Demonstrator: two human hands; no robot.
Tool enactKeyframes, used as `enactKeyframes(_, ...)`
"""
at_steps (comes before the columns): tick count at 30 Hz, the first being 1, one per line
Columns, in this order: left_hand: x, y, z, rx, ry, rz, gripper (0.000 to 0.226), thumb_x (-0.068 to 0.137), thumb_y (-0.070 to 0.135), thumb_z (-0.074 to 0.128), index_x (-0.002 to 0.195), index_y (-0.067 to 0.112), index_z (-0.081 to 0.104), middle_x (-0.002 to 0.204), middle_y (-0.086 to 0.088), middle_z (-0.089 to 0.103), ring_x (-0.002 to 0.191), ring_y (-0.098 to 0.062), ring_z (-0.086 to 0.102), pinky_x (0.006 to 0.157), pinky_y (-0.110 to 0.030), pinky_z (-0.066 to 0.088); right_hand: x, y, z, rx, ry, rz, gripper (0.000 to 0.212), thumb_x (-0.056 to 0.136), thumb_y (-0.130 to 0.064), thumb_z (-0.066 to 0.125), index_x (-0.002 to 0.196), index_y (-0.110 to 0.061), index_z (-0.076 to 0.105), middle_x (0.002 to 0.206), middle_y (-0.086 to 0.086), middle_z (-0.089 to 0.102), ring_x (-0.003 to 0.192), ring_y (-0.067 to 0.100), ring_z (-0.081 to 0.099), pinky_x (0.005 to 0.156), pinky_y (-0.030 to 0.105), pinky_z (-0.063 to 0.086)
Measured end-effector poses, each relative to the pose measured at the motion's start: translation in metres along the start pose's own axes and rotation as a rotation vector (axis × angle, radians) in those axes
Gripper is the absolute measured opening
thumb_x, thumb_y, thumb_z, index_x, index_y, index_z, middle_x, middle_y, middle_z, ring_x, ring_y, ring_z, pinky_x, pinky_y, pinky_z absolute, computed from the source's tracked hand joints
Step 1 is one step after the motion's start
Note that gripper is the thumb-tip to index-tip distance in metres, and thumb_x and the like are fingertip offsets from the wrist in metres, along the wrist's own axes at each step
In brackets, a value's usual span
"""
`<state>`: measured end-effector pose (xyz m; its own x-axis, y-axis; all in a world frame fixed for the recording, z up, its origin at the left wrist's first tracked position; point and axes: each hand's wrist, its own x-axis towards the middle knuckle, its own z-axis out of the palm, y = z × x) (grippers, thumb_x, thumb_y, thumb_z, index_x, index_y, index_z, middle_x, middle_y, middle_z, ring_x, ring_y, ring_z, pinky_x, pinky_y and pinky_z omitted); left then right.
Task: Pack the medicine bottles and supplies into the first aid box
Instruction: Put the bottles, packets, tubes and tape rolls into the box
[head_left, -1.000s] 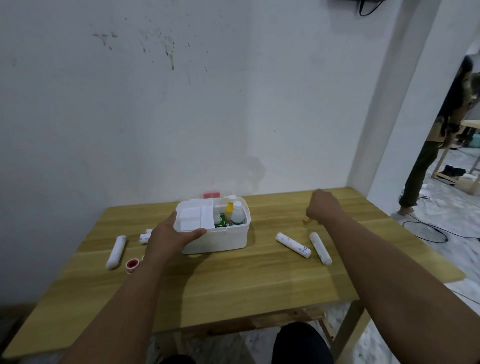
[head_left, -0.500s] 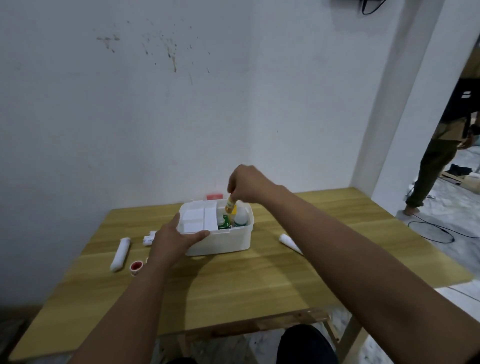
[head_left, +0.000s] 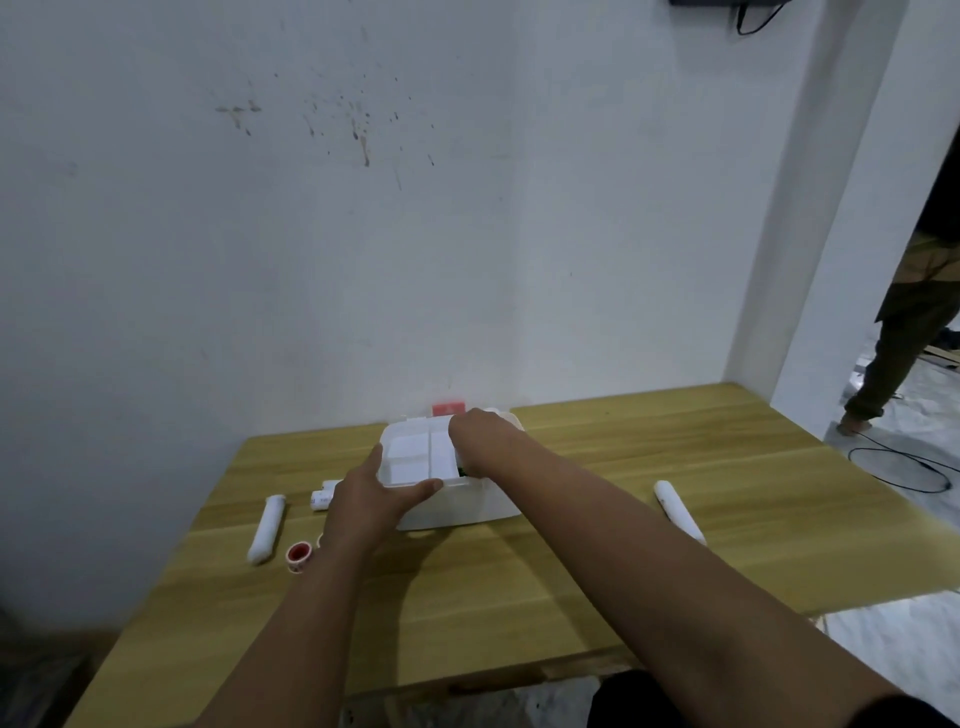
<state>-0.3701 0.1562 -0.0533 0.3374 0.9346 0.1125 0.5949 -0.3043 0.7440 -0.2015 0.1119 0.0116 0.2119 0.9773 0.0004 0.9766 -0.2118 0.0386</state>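
The left hand (head_left: 371, 501) is gripping the first aid box (head_left: 457, 499) mid-tabletop (head_left: 519, 587) while the right hand (head_left: 480, 441) is reaching inside, its grip hidden, with white tubes (head_left: 266, 527), a tape roll (head_left: 298, 553) and more waiting outside.

The right hand (head_left: 480, 441) covers the right half of the box (head_left: 415, 457), hiding the bottles; its grip, perhaps closed, is unclear.
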Motion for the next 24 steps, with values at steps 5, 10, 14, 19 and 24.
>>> enactKeyframes(5,0.002,-0.002,-0.002,0.010,-0.015,0.013,0.112,0.064,0.069,0.082,0.156,0.023,0.037,0.148,-0.006,0.055,0.129,-0.030,0.054,0.090,-0.044,0.055,0.004,-0.006,-0.005,0.052,-0.078,0.032,0.016,0.091,-0.004,0.063,0.104,-0.012,0.067,0.090,0.001,0.062,0.093,0.024,0.060,0.076,0.031,0.049)
enactKeyframes(10,0.001,-0.002,-0.003,0.000,-0.025,0.011,0.113,0.063,0.070,0.081,0.156,0.022,0.037,0.150,-0.005,0.053,0.131,-0.031,0.053,0.091,-0.045,0.057,0.001,0.002,-0.024,0.155,0.039,0.035,0.018,0.081,0.000,0.072,0.085,-0.010,0.057,0.075,0.003,0.055,0.074,0.022,0.058,0.064,0.031,0.048)
enactKeyframes(14,0.002,-0.001,0.000,-0.014,-0.030,0.014,0.103,0.070,0.058,0.084,0.155,0.020,0.040,0.150,-0.008,0.053,0.132,-0.033,0.051,0.090,-0.044,0.055,-0.002,0.036,-0.043,0.416,0.197,0.143,0.011,0.083,-0.014,0.073,0.088,-0.005,0.075,0.080,0.009,0.075,0.067,0.022,0.073,0.068,0.035,0.064)
enactKeyframes(19,0.002,-0.001,-0.002,-0.043,-0.018,0.002,0.111,0.065,0.065,0.083,0.156,0.019,0.039,0.151,-0.009,0.052,0.131,-0.033,0.052,0.089,-0.044,0.055,-0.026,0.109,-0.033,0.424,0.278,0.397,0.018,0.082,-0.026,0.065,0.088,-0.010,0.068,0.084,0.008,0.072,0.077,0.027,0.070,0.072,0.034,0.060)
enactKeyframes(24,0.000,0.002,-0.003,-0.038,-0.029,0.002,0.103,0.069,0.059,0.084,0.154,0.019,0.042,0.149,-0.009,0.055,0.131,-0.034,0.053,0.086,-0.042,0.054,-0.069,0.166,-0.003,0.382,-0.062,0.632,0.054,0.083,-0.051,0.075,0.109,-0.005,0.060,0.105,0.009,0.067,0.095,0.029,0.067,0.086,0.042,0.059)
